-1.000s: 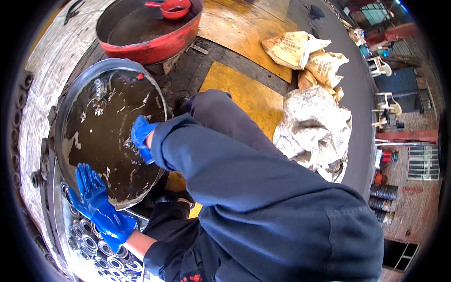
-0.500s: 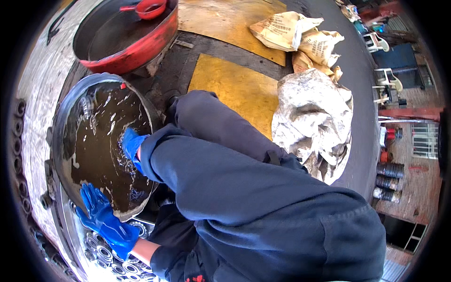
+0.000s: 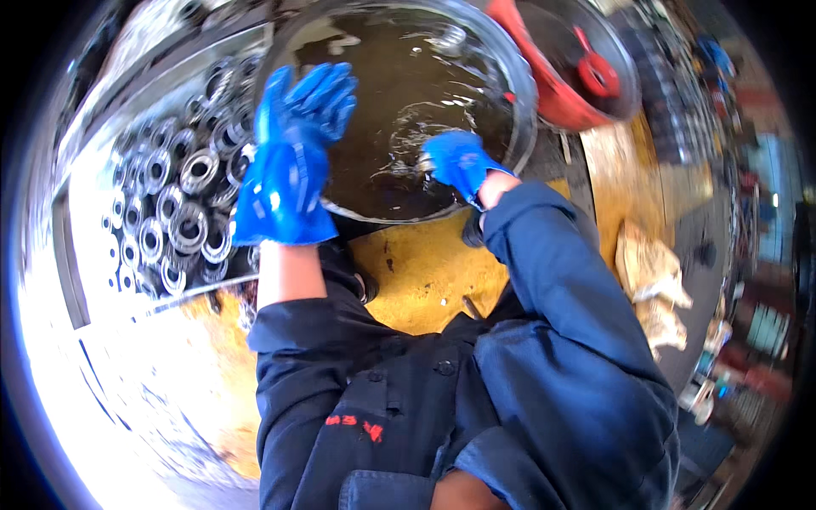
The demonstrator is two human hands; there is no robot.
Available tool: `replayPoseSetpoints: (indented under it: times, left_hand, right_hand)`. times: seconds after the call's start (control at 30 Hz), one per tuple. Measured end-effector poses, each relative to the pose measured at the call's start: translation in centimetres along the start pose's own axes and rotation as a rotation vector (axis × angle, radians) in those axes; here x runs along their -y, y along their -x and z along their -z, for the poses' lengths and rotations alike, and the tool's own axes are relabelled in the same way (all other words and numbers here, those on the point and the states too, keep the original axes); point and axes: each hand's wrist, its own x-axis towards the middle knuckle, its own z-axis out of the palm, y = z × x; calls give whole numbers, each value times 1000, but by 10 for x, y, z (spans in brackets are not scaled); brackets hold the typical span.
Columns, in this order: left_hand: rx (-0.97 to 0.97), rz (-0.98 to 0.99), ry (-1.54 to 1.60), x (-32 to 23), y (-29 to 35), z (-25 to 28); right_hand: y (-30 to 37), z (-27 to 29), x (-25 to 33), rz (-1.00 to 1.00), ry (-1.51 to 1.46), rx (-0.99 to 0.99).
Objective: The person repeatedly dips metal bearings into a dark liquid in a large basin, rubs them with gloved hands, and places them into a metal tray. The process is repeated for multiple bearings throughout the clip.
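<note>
A wide round tub [image 3: 531,102] of murky brown liquid stands in front of me, its surface rippled. My right hand [image 3: 459,163], in a blue rubber glove, is at the liquid near the tub's right front side. Its fingers are curled around something small that I cannot make out; a pale glint shows at the fingertips. My left hand [image 3: 310,106], in a matching glove, is raised over the left part of the tub with its fingers stretched out and nothing in it. Left of it, many ring-shaped metal bearings [image 3: 200,172] lie heaped in a metal tray [image 3: 161,310].
A red-sided round tub [image 3: 544,72] stands to the right, with a red long-handled scoop [image 3: 599,75] inside. Yellow boards [image 3: 416,272] cover the floor by my feet. Paper sacks [image 3: 650,263] lie farther right. Stacked dark rings [image 3: 671,102] stand at the back right.
My view has swung left, bringing the bearing heap into full sight. My right hand, earlier dipped in the liquid, now shows more at the surface with curled fingers. My left hand stays stretched out.
</note>
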Motion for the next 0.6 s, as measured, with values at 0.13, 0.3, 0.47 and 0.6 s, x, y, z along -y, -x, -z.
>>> replayPoseSetpoints:
  times: [0.13, 0.3, 0.47, 0.6]
  left_hand:
    - [9, -30, 64, -2, -5, 2]
    - [-25, -111, 124, -5, 6, -3]
    - [-18, -14, 122, -8, -8, 14]
    - [25, -11, 179, 0, -15, 13]
  right_hand:
    - [25, 30, 16, -533, -492, 50]
    - [5, 45, 43, 78, 368, 164]
    - [-5, 55, 40, 91, 126, 287]
    - [19, 33, 8, -497, -377, 220]
